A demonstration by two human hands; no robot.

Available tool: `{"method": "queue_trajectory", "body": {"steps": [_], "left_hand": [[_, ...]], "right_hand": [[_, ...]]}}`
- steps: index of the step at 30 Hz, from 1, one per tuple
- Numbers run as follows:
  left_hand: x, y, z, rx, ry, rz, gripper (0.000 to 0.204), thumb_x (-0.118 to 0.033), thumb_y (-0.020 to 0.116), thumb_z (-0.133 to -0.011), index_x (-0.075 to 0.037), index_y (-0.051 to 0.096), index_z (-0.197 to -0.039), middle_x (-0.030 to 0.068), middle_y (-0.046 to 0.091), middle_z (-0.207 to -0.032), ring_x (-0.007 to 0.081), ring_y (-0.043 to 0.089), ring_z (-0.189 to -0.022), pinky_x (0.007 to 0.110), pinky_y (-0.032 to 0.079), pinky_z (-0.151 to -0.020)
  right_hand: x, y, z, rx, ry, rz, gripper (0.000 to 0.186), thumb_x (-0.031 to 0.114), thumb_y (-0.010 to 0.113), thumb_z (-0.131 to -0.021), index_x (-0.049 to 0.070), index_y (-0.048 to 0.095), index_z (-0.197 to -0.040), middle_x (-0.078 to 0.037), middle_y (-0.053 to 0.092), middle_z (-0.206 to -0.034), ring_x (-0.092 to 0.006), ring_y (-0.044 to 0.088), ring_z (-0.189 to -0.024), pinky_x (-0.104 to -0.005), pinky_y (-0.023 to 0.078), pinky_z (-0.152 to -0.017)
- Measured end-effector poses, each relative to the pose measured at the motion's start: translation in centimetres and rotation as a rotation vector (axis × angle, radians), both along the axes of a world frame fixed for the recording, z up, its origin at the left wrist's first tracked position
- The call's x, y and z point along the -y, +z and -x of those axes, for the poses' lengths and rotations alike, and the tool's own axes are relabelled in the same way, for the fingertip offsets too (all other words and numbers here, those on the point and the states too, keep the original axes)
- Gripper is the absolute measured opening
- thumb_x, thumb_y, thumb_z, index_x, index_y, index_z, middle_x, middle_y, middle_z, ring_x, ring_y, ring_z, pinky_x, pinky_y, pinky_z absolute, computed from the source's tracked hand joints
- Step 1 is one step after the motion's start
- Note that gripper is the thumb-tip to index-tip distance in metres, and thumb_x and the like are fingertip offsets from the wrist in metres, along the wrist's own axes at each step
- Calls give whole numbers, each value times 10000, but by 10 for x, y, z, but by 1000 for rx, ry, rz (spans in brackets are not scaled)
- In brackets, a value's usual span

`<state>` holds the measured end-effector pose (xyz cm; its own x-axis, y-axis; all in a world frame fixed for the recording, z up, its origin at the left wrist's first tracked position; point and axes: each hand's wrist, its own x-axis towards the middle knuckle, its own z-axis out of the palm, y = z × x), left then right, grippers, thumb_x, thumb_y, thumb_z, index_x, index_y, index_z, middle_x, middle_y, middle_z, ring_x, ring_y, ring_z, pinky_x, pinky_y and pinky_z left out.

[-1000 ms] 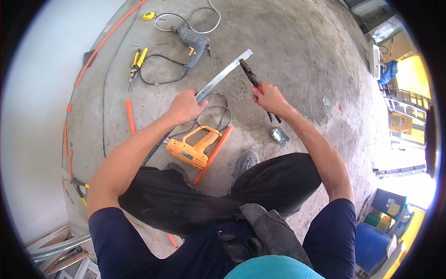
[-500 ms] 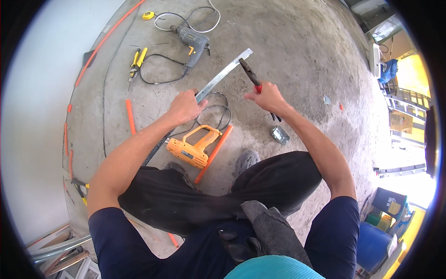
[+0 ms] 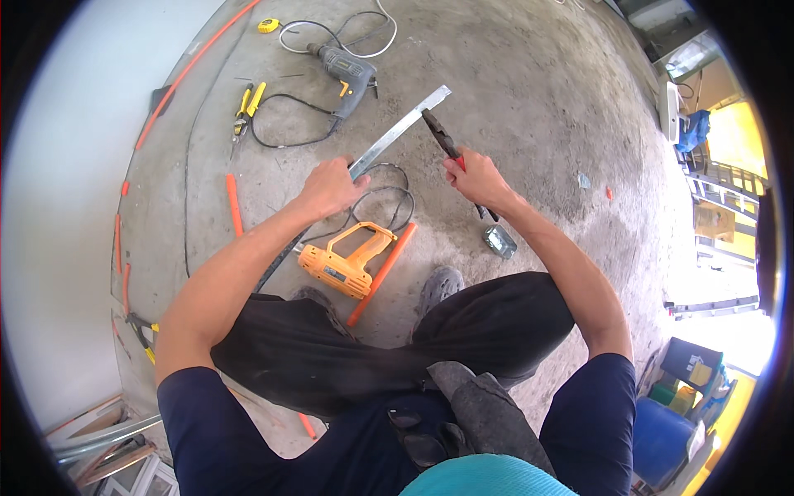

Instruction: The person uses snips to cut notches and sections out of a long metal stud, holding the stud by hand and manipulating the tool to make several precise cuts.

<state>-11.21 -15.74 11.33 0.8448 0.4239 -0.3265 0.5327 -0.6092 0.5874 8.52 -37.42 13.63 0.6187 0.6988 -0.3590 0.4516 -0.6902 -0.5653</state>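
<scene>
A long, flat strip of shiny metal (image 3: pixel 395 135) slants up and to the right from my left hand (image 3: pixel 332 188), whose fingers are wrapped round its lower end. My right hand (image 3: pixel 480 175) is closed round a pair of dark pliers (image 3: pixel 439 134) with red on the grips. The jaws touch the strip's edge a little short of its far end; whether they clamp it I cannot tell. Below my hands lies an orange heat-gun-shaped power tool (image 3: pixel 337 271), close to my feet. A small clear-looking block or box (image 3: pixel 499 240) rests on the floor below the pliers' handles.
A grey corded drill (image 3: pixel 346 78) lies ahead to the left. Near it are yellow-handled snips (image 3: pixel 246 110) and a yellow tape measure (image 3: pixel 268 26). Orange tube pieces (image 3: pixel 234 205) and black cables cross the concrete floor. A blue barrel (image 3: pixel 662 438) stands at right.
My right hand has closed more tightly round the pliers, and its thumb has come in against the handle. The pliers have shifted slightly. My left hand keeps its hold on the strip.
</scene>
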Motion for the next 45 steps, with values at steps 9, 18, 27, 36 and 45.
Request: {"method": "queue_trajectory", "body": {"steps": [9,18,27,36,45], "left_hand": [[1,-3,0,-6,-18,-54,423,-374,687,-902,20,651,-1053,275,694,-857,481,672,-883,529,529,-798],[2,0,-1,-26,-13,-24,453,-380,687,-900,33,653,-1083,284,698,-880,476,676,-890,517,532,-812],[4,8,-2,-49,-5,15,529,-368,687,-898,53,635,-1215,322,696,-964,476,669,-971,500,526,-870],[-1,6,-1,-35,13,53,439,-360,687,-895,33,652,-1088,300,691,-880,489,662,-925,526,526,-824],[-1,2,-1,-38,8,6,430,-364,689,-899,33,646,-1060,291,689,-853,490,663,-904,531,523,-807]], "right_hand": [[-2,5,3,-30,-4,-11,324,269,572,-998,-52,610,-1010,-225,719,-855,-408,709,-862,-484,531,-779],[-7,17,10,13,-30,50,416,385,655,-956,-28,612,-929,-186,690,-767,-367,684,-757,-482,526,-734],[-11,14,6,3,-53,148,473,432,814,-835,27,577,-779,-160,670,-750,-291,652,-704,-445,511,-655],[2,1,-4,-38,-9,15,372,319,610,-992,-51,628,-1030,-219,723,-864,-401,701,-845,-478,524,-770],[-2,-2,-6,-19,7,-1,343,295,593,-996,-41,643,-950,-199,727,-835,-391,711,-839,-472,531,-753]]}}
